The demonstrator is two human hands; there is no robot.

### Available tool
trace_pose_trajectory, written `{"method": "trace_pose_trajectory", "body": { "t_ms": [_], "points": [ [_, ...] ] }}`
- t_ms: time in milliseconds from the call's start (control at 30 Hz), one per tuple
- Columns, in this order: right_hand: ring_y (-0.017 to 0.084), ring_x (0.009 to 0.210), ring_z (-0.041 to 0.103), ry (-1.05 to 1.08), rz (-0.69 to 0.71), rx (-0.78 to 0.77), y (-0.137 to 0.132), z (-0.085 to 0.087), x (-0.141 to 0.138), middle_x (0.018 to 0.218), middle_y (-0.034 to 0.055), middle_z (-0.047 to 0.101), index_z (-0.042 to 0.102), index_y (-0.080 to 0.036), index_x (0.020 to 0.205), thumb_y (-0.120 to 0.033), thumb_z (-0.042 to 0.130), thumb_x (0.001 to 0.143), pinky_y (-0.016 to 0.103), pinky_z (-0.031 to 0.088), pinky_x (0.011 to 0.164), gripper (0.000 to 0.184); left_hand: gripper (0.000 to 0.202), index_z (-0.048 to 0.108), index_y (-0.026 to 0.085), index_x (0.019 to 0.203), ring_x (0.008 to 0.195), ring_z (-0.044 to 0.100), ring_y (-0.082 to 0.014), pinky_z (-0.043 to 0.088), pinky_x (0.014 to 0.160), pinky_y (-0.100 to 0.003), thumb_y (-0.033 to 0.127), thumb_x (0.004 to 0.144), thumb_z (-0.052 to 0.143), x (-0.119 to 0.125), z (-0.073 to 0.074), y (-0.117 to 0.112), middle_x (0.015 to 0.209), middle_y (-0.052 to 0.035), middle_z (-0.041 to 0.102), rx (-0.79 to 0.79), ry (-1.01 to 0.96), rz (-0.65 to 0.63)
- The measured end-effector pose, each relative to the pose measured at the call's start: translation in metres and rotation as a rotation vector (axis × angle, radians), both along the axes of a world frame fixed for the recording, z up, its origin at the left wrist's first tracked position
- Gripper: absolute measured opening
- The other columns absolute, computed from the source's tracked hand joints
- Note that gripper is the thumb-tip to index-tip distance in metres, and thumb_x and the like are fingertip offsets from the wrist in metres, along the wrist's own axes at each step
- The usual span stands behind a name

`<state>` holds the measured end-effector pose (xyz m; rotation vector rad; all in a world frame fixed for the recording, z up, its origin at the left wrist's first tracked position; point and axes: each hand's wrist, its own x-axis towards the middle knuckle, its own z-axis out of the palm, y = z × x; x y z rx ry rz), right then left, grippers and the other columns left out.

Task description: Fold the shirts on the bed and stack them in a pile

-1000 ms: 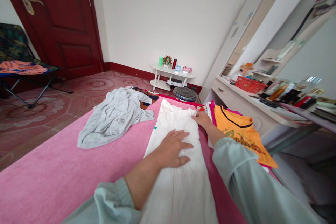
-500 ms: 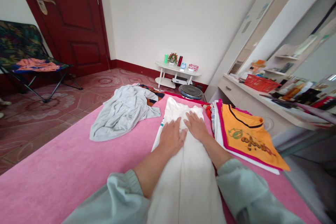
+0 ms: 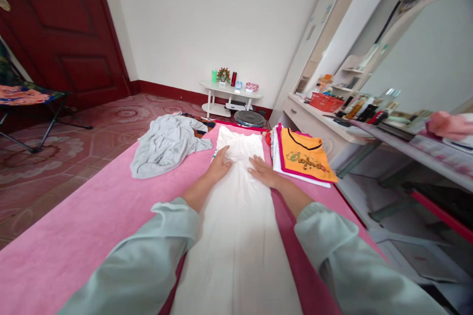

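A long white garment (image 3: pixel 240 226) lies lengthwise on the pink bed cover (image 3: pixel 111 221), running from its gathered far end down past the lower edge of the view. My left hand (image 3: pixel 220 163) rests at the garment's left edge near that far end, fingers stretched out. On the opposite side, my right hand (image 3: pixel 263 172) lies flat on the cloth with its fingers spread. Small wrinkles show between the hands. To the right sits a stack of folded clothes with an orange shirt (image 3: pixel 305 155) on top. A crumpled grey garment (image 3: pixel 168 145) lies to the left.
Beyond the bed stands a small white table (image 3: pixel 231 89) holding a potted plant and small items. A dressing table (image 3: pixel 318 118) with a red basket (image 3: pixel 325 102) and bottles is at the right. A folding chair (image 3: pixel 33 103) stands left, by the dark red door (image 3: pixel 66 29).
The view has swung to the right. My hands have moved apart, from the middle of the white garment toward its two sides, and the cloth between them is more wrinkled.
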<state>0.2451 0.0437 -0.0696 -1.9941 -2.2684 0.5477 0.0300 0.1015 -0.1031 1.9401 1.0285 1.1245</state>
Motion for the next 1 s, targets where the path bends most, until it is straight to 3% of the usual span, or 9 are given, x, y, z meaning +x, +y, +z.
{"method": "trace_pose_trajectory", "body": {
  "t_ms": [167,300,433,567,700,800,900,1000],
  "points": [
    [0.026,0.142,0.012,0.061,0.101,0.095,-0.084,0.009,0.004,0.154,0.0125,0.015,0.028,-0.015,0.146,-0.055,0.042,0.088,0.043,0.014,0.115,0.072,0.069,0.039,0.013,0.139,0.14,0.018,-0.0275,0.016,0.115,-0.044,0.013,0.074,0.062,-0.028,0.005,-0.049,0.149,-0.016,0.027,0.086,0.165,-0.171],
    [0.024,0.13,0.04,0.177,0.161,0.324,-0.15,0.016,0.001,0.141,0.0118,0.044,0.057,-0.019,0.125,-0.034,0.048,0.09,0.042,0.031,0.108,0.039,0.052,0.049,0.021,0.133,0.141,0.012,-0.0291,0.017,0.113,-0.049,0.016,0.081,0.058,-0.052,0.014,-0.098,0.153,-0.0106,0.019,0.215,0.291,-0.315],
    [0.019,0.104,0.057,0.275,0.192,0.416,-0.193,0.023,-0.007,0.11,0.0081,0.063,0.066,-0.021,0.103,-0.017,0.045,0.089,0.035,0.044,0.092,0.025,0.034,0.063,0.026,0.116,0.129,0.037,-0.0255,0.033,0.106,-0.042,0.018,0.084,0.058,-0.064,0.032,-0.134,0.138,-0.0085,0.042,0.312,0.356,-0.495],
    [0.017,0.088,0.057,0.313,0.224,0.42,-0.219,0.028,-0.026,0.09,0.0048,0.063,0.066,-0.022,0.093,-0.015,0.047,0.088,0.03,0.045,0.08,0.021,0.031,0.064,0.028,0.114,0.104,0.052,-0.0198,0.043,0.091,-0.031,0.02,0.084,0.06,-0.063,0.044,-0.152,0.11,-0.0056,0.056,0.362,0.436,-0.613],
    [0.017,0.087,0.057,0.252,0.253,0.351,-0.233,0.029,-0.056,0.091,0.0036,0.062,0.063,-0.023,0.102,-0.014,0.05,0.086,0.029,0.044,0.078,0.023,0.023,0.068,0.026,0.106,0.091,0.056,-0.0159,0.044,0.082,-0.026,0.021,0.087,0.057,-0.06,0.04,-0.159,0.102,-0.0039,0.057,0.353,0.429,-0.623],
    [0.016,0.087,0.058,0.222,0.225,0.318,-0.229,0.03,-0.074,0.095,0.0035,0.061,0.059,-0.024,0.111,-0.013,0.046,0.087,0.027,0.045,0.075,0.029,0.019,0.069,0.024,0.099,0.088,0.056,-0.0149,0.043,0.079,-0.024,0.021,0.089,0.053,-0.059,0.036,-0.163,0.097,-0.0038,0.057,0.343,0.393,-0.609],
    [0.016,0.089,0.059,0.245,0.143,0.36,-0.202,0.031,-0.079,0.099,0.0043,0.06,0.059,-0.023,0.11,-0.012,0.044,0.086,0.028,0.046,0.079,0.03,0.019,0.069,0.022,0.095,0.089,0.055,-0.0154,0.042,0.08,-0.025,0.022,0.091,0.05,-0.06,0.035,-0.169,0.093,-0.0042,0.057,0.339,0.362,-0.562],
    [0.019,0.108,0.055,0.246,0.056,0.4,-0.161,0.027,-0.076,0.115,0.0097,0.059,0.058,-0.017,0.116,-0.013,0.046,0.084,0.032,0.042,0.094,0.034,0.02,0.068,0.021,0.093,0.089,0.054,-0.0158,0.042,0.08,-0.025,0.022,0.091,0.049,-0.06,0.035,-0.173,0.092,-0.0044,0.057,0.33,0.351,-0.523]
  ]
}}
